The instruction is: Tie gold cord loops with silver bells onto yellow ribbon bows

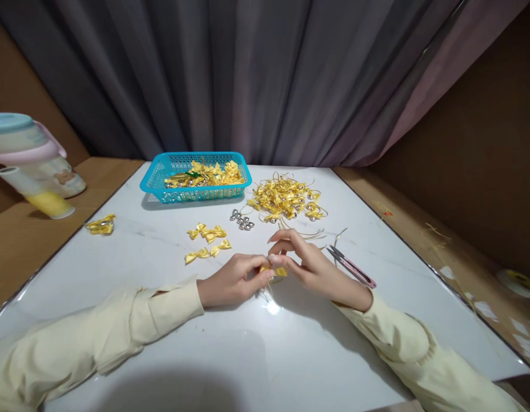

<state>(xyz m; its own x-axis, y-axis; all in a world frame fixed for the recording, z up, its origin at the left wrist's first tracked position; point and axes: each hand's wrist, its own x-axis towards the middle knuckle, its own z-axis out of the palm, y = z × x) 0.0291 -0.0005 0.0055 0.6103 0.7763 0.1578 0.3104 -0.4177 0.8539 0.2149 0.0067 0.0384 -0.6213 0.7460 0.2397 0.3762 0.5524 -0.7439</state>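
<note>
My left hand (pixel 236 281) pinches a small yellow ribbon bow (pixel 281 271) between thumb and fingers, low over the white table. From the other side my right hand (pixel 301 260) meets it, thumb and bent fingers closed at the bow's upper edge, index finger arched higher. A thin cord and a shiny bit hang under the bow, partly hidden by the fingers. Just beyond the left hand lie several loose yellow bows (pixel 214 233). Several silver bells or beads (pixel 246 223) sit in a small cluster farther off. By my right wrist rest thread snips (pixel 353 267) with a pink handle.
A blue basket (pixel 196 197) holding yellow bows stands at the back of the white table (pixel 196 355). To its right is a heap of corded bows (pixel 286 197). More bows (pixel 100 225) lie far left, near a tumbler (pixel 42 154) and a yellow-wound tube (pixel 50 201).
</note>
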